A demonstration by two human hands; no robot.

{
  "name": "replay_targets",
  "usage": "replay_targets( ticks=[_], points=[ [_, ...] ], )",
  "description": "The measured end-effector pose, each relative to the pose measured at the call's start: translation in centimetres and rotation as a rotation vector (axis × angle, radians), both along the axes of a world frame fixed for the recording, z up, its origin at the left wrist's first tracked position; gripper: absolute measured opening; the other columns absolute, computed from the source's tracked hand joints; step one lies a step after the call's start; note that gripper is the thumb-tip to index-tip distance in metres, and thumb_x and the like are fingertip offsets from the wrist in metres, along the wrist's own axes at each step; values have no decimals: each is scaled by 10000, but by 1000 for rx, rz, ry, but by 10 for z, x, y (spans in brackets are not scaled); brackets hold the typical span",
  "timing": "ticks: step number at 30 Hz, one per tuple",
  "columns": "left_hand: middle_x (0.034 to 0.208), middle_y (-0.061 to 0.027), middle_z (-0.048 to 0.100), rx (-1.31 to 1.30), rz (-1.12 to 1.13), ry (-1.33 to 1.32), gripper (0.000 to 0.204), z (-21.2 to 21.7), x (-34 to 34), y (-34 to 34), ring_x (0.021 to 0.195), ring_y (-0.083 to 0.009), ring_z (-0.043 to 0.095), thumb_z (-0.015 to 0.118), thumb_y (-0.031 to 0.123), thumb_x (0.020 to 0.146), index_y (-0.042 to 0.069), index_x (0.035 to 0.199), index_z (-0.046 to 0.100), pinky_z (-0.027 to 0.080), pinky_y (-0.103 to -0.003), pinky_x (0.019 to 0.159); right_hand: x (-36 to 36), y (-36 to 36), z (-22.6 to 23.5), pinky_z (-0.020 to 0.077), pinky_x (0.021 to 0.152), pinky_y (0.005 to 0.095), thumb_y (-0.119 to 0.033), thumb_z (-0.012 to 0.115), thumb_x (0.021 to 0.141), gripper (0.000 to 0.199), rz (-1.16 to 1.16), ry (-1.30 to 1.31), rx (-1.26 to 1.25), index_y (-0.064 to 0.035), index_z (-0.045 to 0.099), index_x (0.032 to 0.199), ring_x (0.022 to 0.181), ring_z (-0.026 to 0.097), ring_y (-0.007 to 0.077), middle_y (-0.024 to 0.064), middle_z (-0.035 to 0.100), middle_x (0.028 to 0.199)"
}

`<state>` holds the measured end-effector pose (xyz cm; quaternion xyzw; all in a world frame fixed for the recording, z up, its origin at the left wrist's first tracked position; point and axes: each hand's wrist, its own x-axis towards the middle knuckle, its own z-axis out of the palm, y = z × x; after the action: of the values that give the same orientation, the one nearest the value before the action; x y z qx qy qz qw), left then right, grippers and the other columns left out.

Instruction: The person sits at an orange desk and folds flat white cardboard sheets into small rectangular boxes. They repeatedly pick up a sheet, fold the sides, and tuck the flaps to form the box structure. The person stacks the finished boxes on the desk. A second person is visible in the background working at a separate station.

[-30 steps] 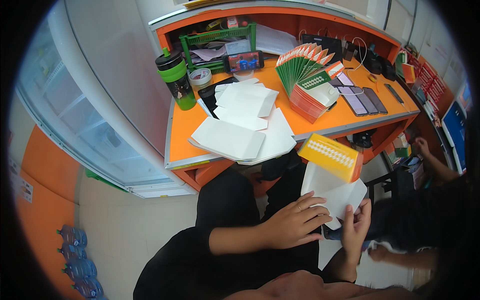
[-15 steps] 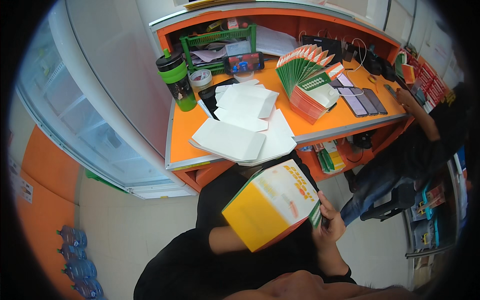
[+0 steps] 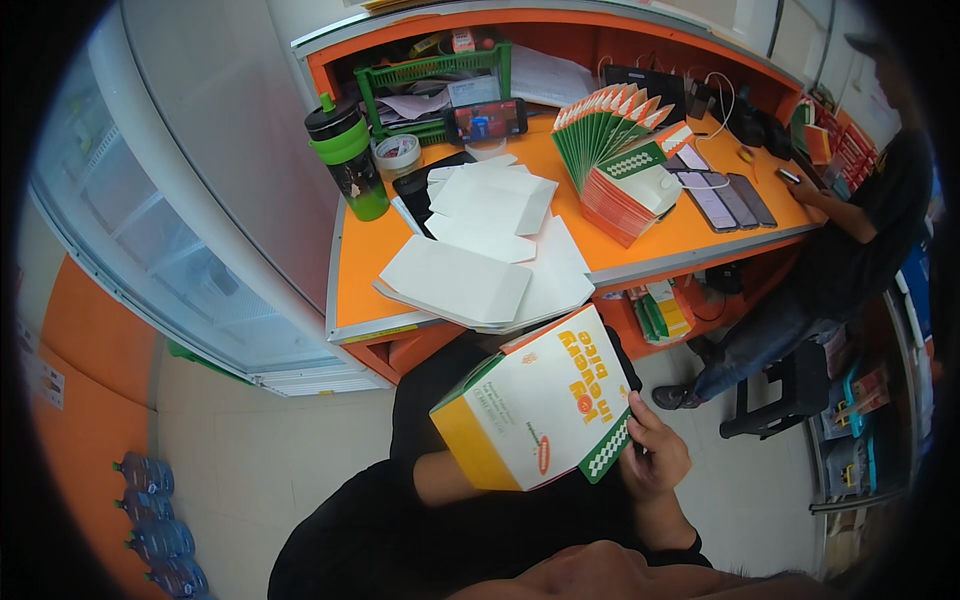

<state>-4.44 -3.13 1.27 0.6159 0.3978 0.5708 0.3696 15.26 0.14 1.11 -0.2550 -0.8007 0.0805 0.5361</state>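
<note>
Presently | white-yellow carton (image 3: 535, 410) | left of right hand (image 3: 655, 448), edge gripped

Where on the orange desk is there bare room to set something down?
The widest bare patch is the desk's front-left corner, bordered by the green-and-black bottle and the white cartons. Narrower strips separate those cartons from the fanned boxes, and the boxes from the flat phones. The back left is crowded: tape roll, green basket, propped phone.

Carton (image 3: 530, 410) before desk (image 3: 365, 285); on it tumbler (image 3: 350, 168) left, phones (image 3: 727, 202) right.
</note>
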Motion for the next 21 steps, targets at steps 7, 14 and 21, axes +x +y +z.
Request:
replay_targets(
  ticks=[7, 14, 21],
  points=[
    [1067, -69, 693, -21, -3, -14, 262, 0, -5, -5, 986, -256, 635, 753, 237, 865, 78, 1069, 712, 475, -419, 905, 1, 5, 0, 591, 812, 343, 127, 759, 678, 270, 45, -33, 41, 32, 623, 890, 933, 748, 343, 314, 697, 1087],
    [1049, -66, 704, -26, -3, -12, 250, 0, -3, -6, 960, -246, 639, 757, 242, 864, 83, 1053, 720, 475, -415, 900, 12, 6, 2, 593, 825, 353, 106, 784, 681, 236, 98, 41, -63, 40, 649, 863, 969, 738, 335, 307, 698, 1093],
    [1031, -63, 714, -20, -7, 9, 238, 1, 2, -1, 934, -237, 644, 761, 247, 863, 88, 1037, 728, 475, -412, 895, 24, 10, 4, 595, 810, 343, -72, 863, 724, 263, 200, -13, -129, 48, 707, 898, 952, 735, 318, 296, 689, 1132]
  ],
)
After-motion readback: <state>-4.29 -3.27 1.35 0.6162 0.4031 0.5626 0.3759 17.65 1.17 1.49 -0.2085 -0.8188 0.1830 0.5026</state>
